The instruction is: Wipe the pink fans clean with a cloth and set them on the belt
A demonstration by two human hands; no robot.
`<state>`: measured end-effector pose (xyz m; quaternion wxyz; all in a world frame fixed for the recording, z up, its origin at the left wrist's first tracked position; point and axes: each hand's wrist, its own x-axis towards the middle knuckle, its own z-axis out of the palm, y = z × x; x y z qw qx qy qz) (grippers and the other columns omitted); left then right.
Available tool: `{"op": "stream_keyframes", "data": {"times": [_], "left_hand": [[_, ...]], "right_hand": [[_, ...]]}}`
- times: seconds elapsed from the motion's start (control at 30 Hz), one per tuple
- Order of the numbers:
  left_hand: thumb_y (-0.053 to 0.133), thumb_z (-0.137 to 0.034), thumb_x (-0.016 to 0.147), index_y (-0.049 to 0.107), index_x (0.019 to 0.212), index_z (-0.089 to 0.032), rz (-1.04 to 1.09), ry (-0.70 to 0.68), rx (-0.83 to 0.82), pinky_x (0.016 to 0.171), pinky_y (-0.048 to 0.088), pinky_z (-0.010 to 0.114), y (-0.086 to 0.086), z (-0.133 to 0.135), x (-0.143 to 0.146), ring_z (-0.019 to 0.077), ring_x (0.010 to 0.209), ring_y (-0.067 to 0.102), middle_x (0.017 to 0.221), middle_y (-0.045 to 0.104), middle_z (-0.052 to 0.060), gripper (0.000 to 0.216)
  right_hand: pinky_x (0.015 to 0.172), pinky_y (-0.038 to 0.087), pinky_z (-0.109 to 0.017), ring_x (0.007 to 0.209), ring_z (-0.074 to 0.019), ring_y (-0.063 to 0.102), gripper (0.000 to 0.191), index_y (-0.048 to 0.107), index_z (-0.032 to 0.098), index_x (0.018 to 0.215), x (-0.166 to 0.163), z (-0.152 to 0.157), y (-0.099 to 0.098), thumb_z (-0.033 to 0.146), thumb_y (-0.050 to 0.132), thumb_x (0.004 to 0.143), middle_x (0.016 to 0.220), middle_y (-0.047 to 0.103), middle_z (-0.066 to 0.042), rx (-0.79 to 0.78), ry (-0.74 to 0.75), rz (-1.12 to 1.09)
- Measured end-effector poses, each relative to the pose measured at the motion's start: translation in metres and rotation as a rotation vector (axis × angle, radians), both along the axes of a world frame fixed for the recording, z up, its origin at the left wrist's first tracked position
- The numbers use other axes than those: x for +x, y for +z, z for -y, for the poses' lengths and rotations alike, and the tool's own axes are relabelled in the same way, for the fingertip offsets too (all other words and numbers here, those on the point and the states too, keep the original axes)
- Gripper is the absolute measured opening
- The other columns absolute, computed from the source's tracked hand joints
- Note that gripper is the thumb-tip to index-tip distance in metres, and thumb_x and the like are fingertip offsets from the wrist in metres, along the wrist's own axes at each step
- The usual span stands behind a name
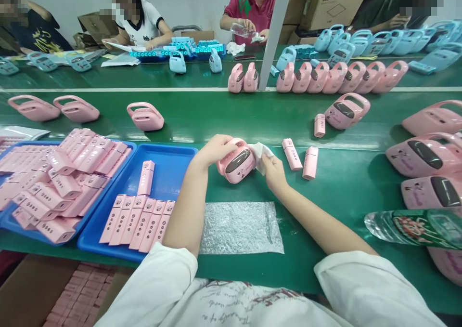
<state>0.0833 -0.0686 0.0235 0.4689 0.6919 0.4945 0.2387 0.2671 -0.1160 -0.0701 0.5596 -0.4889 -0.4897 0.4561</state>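
My left hand (213, 150) is closed around a pink handheld device (237, 162) with a dark oval panel, holding it just above the green table. My right hand (273, 167) pinches a white cloth (260, 150) against the device's right side. Two small pink stick units (291, 153) lie just right of my right hand. A bubble-wrap bag (241, 228) lies flat on the table below my hands.
Two blue trays (180, 159) at left hold several pink stick units. Pink devices (422, 154) crowd the right edge and a row (327, 77) stands beyond the belt. A plastic bottle (415, 227) lies at right. Other people work across the table.
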Motion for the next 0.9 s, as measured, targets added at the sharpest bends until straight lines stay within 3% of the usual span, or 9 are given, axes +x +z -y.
{"op": "stream_keyframes", "data": {"times": [0.2,0.33,0.47,0.63,0.77,0.9], "left_hand": [[0.06,-0.026,0.074,0.07,0.094,-0.013,0.464,-0.012,-0.105,0.063,0.046,0.02,0.04,0.029,-0.015,0.0093,0.068,0.06,0.081,0.068,0.002,0.026],[0.06,-0.025,0.077,0.073,0.093,-0.014,0.529,-0.048,-0.035,0.068,0.051,0.023,0.059,0.053,-0.011,0.014,0.078,0.067,0.086,0.072,0.003,0.024],[0.064,-0.032,0.08,0.071,0.1,-0.016,0.563,0.008,-0.007,0.067,0.054,0.024,0.064,0.065,-0.004,0.0173,0.082,0.07,0.095,0.073,0.005,0.027],[0.069,-0.066,0.074,0.061,0.127,-0.022,0.7,-0.145,-0.067,0.076,0.059,0.033,0.063,0.068,-0.012,0.027,0.099,0.071,0.124,0.068,0.012,0.07],[0.077,-0.065,0.067,0.059,0.132,-0.025,0.721,-0.201,-0.015,0.089,0.057,0.037,0.065,0.07,-0.014,0.0307,0.112,0.068,0.13,0.065,0.011,0.078],[0.086,-0.059,0.055,0.061,0.13,-0.026,0.661,-0.185,0.075,0.087,0.059,0.036,0.066,0.073,-0.009,0.0339,0.116,0.065,0.125,0.068,0.011,0.085]], "right_hand": [[0.1,0.051,-0.042,0.13,-0.0299,0.052,0.101,0.048,0.025,0.137,0.001,0.029,0.04,0.075,0.078,0.055,0.143,0.054,-0.011,0.046,0.29,-0.195],[0.095,0.055,-0.042,0.121,-0.0288,0.059,0.099,0.042,0.027,0.14,-0.005,0.061,0.067,0.061,0.085,0.057,0.135,0.058,-0.012,0.106,0.245,-0.222],[0.09,0.058,-0.044,0.113,-0.031,0.063,0.092,0.047,0.027,0.135,-0.009,0.08,0.081,0.061,0.083,0.058,0.123,0.066,-0.011,0.051,0.198,-0.296],[0.083,0.061,-0.047,0.1,-0.0332,0.069,0.084,0.055,0.026,0.129,-0.009,0.085,0.089,0.071,0.074,0.06,0.108,0.072,-0.01,-0.114,0.286,-0.396],[0.09,0.058,-0.05,0.105,-0.0348,0.068,0.087,0.057,0.027,0.128,-0.005,0.083,0.091,0.079,0.065,0.059,0.108,0.073,-0.009,-0.083,0.264,-0.349],[0.094,0.056,-0.053,0.11,-0.0354,0.065,0.088,0.06,0.029,0.125,-0.002,0.08,0.088,0.08,0.065,0.054,0.096,0.074,-0.008,-0.061,0.199,-0.388]]}}
